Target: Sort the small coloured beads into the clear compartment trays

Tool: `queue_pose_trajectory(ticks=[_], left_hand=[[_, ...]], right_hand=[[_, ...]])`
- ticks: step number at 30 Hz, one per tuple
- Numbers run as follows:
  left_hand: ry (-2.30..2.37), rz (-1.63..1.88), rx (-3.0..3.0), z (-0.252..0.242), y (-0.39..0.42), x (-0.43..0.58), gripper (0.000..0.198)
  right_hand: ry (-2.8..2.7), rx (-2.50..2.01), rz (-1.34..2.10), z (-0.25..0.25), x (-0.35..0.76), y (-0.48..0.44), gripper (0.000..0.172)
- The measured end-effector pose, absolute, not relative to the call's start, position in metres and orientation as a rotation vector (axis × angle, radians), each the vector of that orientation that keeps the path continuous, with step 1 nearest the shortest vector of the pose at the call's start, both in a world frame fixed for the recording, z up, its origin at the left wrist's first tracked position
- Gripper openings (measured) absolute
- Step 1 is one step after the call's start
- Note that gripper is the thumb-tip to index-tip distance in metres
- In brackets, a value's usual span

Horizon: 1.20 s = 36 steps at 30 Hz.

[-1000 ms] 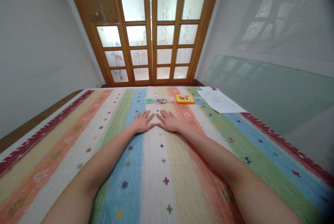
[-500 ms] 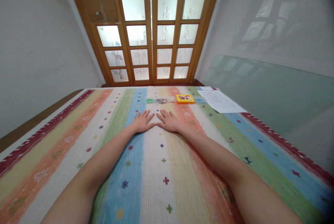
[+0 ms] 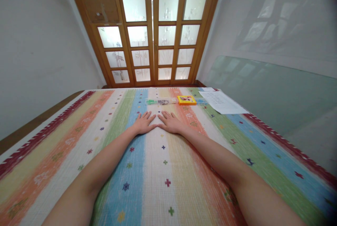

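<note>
"What has just changed?"

"Nothing I can see. Over the last second both hands and everything on the cloth (image 3: 155,155) have stayed put, so I'd judge it a pause, with nothing picked up."

"Take me across from the left."

"First the left hand (image 3: 142,123): palm down on the cloth, fingers spread, grasping nothing. Just beyond it lies a clear packet (image 3: 163,101) with green pieces at its left end and dark ones further along. Then the right hand (image 3: 170,122), equally flat and free, its thumb tip meeting the left one or nearly so. Beyond that hand, slightly right, is a yellow box (image 3: 186,100); a blue strip (image 3: 202,101) shows at its right side. Last, a sheet (image 3: 223,103) near the right edge."

"And the count?"

"Two hands, one cloth, one box, one large sheet, with a smaller paper (image 3: 207,89) behind it. Packets: at least one."

"Is the blue strip part of it?"

"I can't tell; the box covers the join."
</note>
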State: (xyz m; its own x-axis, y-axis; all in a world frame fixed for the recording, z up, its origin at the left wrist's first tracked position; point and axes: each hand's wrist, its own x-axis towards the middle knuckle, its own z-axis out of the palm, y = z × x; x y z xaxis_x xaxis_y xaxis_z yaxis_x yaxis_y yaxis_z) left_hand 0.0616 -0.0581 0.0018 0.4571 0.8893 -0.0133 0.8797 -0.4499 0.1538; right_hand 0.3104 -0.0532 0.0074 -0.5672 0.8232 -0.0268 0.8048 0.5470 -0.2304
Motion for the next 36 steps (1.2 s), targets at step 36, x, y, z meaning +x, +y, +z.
queue_pose_trajectory(ticks=[36], left_hand=[[1.752, 0.909, 2.388, -0.018, -0.001, 0.041, 0.046]], right_hand=[[-1.758, -1.968, -0.254, -0.009, 0.465, 0.065, 0.058]])
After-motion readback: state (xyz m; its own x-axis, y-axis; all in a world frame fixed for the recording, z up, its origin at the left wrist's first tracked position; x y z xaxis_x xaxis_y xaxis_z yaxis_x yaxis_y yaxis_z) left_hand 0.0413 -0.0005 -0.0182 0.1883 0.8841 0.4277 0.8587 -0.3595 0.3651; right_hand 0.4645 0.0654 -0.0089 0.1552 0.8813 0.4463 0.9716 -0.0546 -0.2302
